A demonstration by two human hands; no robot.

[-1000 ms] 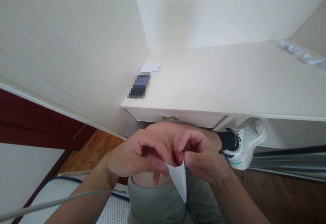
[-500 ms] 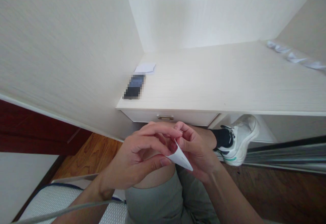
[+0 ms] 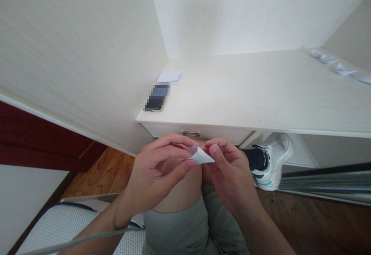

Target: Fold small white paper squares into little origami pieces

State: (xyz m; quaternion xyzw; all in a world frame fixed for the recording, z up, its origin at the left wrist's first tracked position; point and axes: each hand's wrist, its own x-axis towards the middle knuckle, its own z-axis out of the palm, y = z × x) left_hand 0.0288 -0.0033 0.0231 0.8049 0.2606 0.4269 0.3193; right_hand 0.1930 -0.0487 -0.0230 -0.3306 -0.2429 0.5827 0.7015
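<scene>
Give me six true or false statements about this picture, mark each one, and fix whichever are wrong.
1. The left hand holds a folded white paper. True.
2. That paper is spread out as a flat sheet. False: it narrows to a point near the right hand.
3. A blurred phone lies on the white desktop. True.
4. The row of white pieces is at the desktop's left end. False: it is at the right end.
5. The shoe is entirely black. False: it is mostly white; the sock is black.
6. The drawer has a handle. True.
</scene>
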